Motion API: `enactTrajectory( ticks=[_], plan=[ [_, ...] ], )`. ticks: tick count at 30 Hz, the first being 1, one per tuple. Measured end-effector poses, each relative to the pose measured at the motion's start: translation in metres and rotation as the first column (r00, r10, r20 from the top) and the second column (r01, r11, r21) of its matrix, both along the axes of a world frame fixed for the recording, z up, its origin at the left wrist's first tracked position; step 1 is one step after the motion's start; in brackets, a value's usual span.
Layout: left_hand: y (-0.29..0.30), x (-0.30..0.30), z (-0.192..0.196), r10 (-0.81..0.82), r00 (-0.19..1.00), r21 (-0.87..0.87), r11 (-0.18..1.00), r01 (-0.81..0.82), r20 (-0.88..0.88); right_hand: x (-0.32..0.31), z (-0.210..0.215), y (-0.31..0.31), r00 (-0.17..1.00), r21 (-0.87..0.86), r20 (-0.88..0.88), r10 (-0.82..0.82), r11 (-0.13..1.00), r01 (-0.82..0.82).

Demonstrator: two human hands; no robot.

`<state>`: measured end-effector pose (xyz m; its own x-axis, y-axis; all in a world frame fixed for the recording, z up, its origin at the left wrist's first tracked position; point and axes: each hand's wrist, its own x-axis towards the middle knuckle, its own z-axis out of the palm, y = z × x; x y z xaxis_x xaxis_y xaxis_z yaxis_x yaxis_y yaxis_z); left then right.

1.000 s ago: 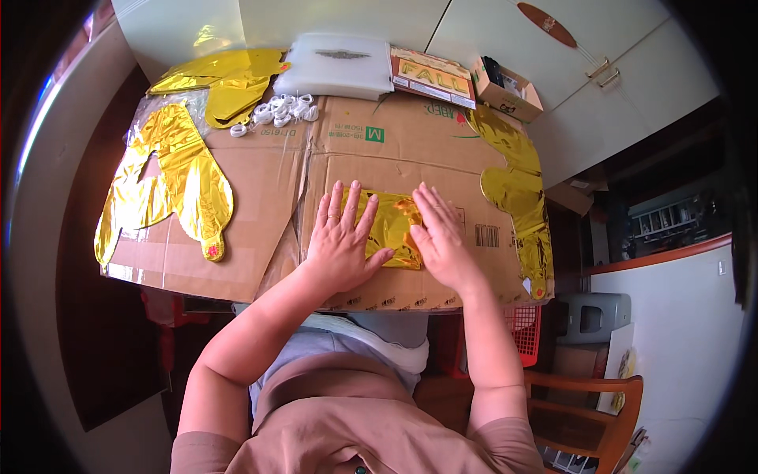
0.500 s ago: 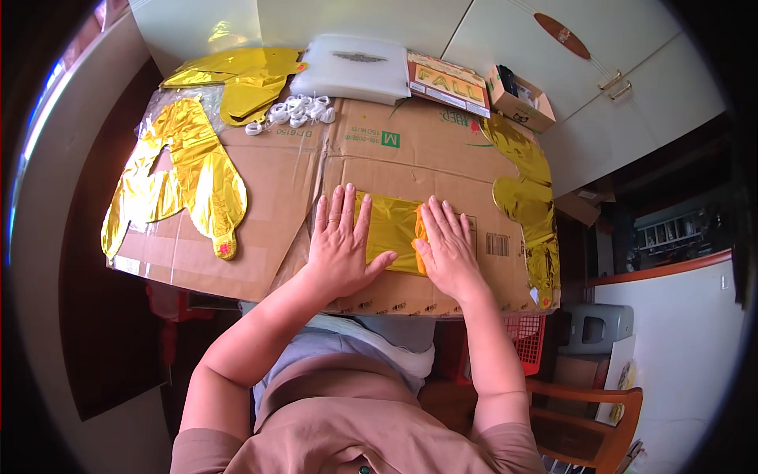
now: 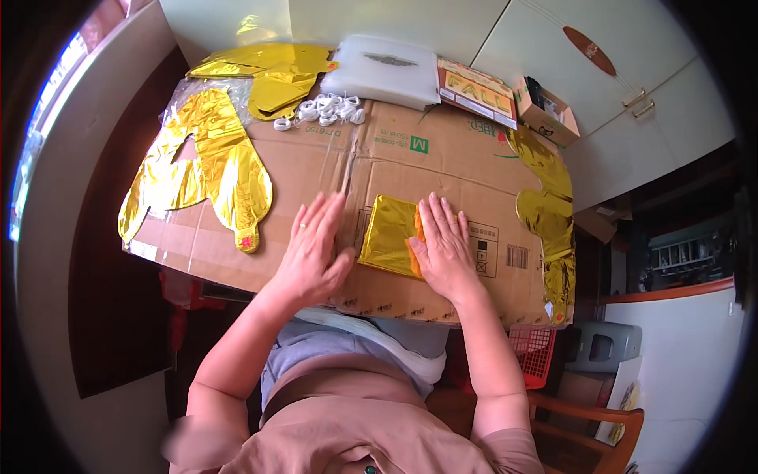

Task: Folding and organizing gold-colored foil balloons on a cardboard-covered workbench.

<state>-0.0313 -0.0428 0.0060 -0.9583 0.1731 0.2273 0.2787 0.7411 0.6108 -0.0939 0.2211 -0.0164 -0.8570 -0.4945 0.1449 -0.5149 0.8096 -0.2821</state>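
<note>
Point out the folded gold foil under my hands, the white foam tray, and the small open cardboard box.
folded gold foil (image 3: 387, 235), head view, middle of its shiny face
white foam tray (image 3: 383, 69), head view, top centre
small open cardboard box (image 3: 546, 118), head view, front wall

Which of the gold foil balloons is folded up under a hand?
The small folded gold foil balloon at the cardboard's near middle, pressed by the right hand. The other gold balloons lie spread flat at the left, far and right edges, untouched.

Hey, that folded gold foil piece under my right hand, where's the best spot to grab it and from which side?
Probably the free left edge of the folded gold foil, coming from the left with your left hand. The foil lies flat on the cardboard, your right hand covers its right edge, and the left edge is bare, so you could slide fingertips under it there and pinch.
</note>
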Motion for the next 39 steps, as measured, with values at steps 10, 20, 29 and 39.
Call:
enactTrajectory(
  ticks=[10,20,29,39],
  plan=[
    [0.040,0.034,-0.018,0.097,0.988,-0.052,0.993,-0.104,-0.122,0.000,0.000,-0.005,0.997,-0.022,-0.069,-0.024,1.000,0.023],
    [0.042,0.035,-0.021,0.216,0.967,0.042,0.976,-0.212,-0.139,0.004,-0.006,-0.011,0.993,-0.092,-0.090,-0.074,0.994,0.066],
    [0.044,0.032,-0.022,0.252,0.953,0.008,0.967,-0.254,-0.166,0.007,-0.007,-0.012,0.993,-0.111,-0.078,-0.092,0.990,0.083],
    [0.046,0.034,-0.019,0.254,0.955,0.044,0.967,-0.250,-0.156,0.008,-0.006,-0.015,0.990,-0.080,-0.080,-0.118,0.991,0.112]
  ],
)
